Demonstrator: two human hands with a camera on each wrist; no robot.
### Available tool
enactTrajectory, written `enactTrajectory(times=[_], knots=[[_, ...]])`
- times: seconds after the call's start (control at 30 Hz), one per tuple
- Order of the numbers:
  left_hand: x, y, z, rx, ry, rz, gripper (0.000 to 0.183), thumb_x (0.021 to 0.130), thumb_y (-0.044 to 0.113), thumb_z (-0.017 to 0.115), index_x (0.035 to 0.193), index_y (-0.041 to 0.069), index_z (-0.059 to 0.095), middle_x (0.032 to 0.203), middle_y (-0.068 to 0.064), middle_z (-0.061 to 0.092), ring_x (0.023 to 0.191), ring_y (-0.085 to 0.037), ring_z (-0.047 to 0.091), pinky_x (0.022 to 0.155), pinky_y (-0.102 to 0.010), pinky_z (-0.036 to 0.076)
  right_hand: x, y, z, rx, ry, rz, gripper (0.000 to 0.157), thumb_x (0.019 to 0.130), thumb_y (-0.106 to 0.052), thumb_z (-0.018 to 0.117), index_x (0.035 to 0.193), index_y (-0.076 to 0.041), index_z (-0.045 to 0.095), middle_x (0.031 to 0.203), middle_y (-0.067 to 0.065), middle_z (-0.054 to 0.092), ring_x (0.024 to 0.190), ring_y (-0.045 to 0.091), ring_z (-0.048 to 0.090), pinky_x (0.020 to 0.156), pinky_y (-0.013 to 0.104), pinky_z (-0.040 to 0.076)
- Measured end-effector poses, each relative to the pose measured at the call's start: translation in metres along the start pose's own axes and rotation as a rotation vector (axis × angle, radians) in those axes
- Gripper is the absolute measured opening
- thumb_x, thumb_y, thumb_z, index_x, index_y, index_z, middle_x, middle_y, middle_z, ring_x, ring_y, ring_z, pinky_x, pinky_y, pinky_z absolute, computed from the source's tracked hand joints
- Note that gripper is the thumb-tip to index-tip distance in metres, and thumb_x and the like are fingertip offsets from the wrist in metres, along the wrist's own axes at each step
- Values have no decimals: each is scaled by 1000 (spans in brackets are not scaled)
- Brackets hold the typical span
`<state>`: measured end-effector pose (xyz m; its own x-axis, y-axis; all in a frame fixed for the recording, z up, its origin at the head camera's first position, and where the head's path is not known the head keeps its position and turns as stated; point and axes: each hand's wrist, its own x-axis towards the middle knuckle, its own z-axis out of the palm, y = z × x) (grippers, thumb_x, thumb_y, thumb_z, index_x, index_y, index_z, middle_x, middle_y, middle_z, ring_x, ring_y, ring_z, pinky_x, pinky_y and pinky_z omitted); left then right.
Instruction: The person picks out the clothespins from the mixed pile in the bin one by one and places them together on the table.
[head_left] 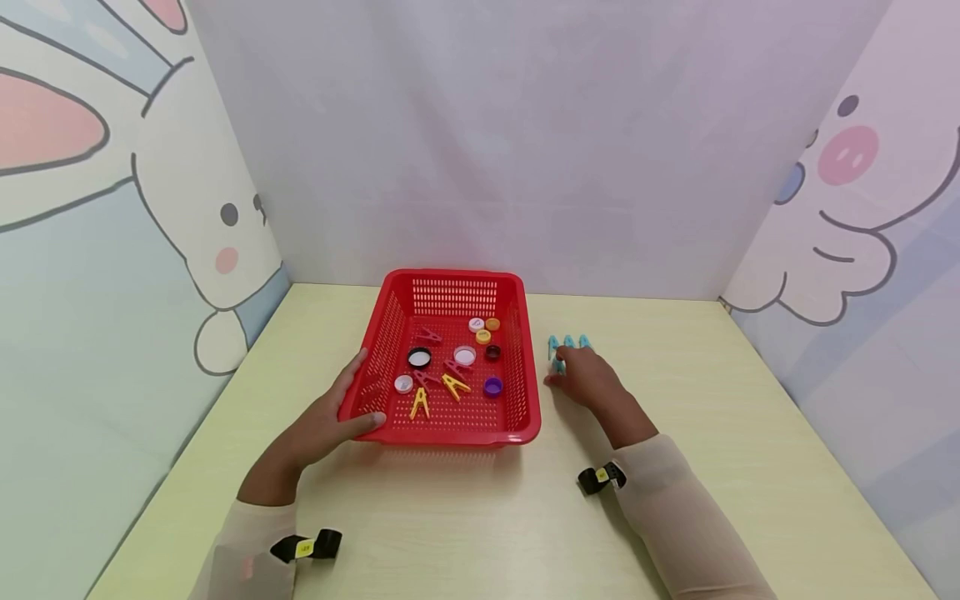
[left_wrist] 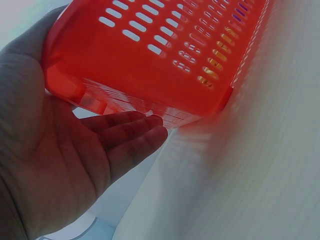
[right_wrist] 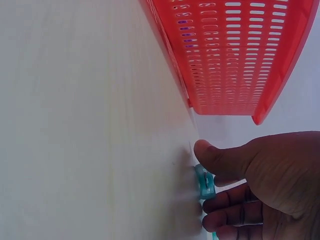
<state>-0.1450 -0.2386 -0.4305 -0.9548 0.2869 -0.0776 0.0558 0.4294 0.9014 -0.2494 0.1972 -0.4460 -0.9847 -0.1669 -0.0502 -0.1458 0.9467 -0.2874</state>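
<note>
1. L hand [head_left: 322, 429]: part-spread grip, thumb over rim of red basket [head_left: 450, 437], fingers along outer wall.
2. R hand [head_left: 592, 379]: narrow; thumb + fingers pinch teal clip [right_wrist: 205, 182], R of basket.
3. Other teal clips [head_left: 569, 341]: just beyond R hand, on surface [head_left: 435, 517].
4. Basket: on surface, w/ caps [head_left: 465, 356] inside.

The basket [head_left: 450, 437] looks glossy plastic, the table [head_left: 420, 525] smooth wood

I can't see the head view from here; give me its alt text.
A person's left hand holds the left rim of a red basket containing round caps and red and yellow clips. The right hand is at teal clips beside it; its grip is unclear.
</note>
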Motion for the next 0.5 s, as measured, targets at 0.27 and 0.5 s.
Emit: enactTrajectory(times=[0.27, 0.5], knots=[[0, 0, 0, -4, 5, 8, 122, 92, 26, 85, 177, 31, -1, 169, -24, 34, 150, -52, 44, 92, -48, 69, 0, -2, -2, 1, -11, 10, 46, 94, -37, 87, 125, -7, 72, 111, 14, 77, 132, 43, 67, 95, 53, 64], [0, -1, 0, -10, 1, 7, 122, 91, 27, 86, 177, 31, -2, 169, -24, 33, 150, -52, 43, 92, -48, 69, -2, -2, -4, -22, -6, 9, 65, 89, -40, 90, 140, -6, 68, 135, 21, 74, 139, 47, 63, 101, 61, 62]])
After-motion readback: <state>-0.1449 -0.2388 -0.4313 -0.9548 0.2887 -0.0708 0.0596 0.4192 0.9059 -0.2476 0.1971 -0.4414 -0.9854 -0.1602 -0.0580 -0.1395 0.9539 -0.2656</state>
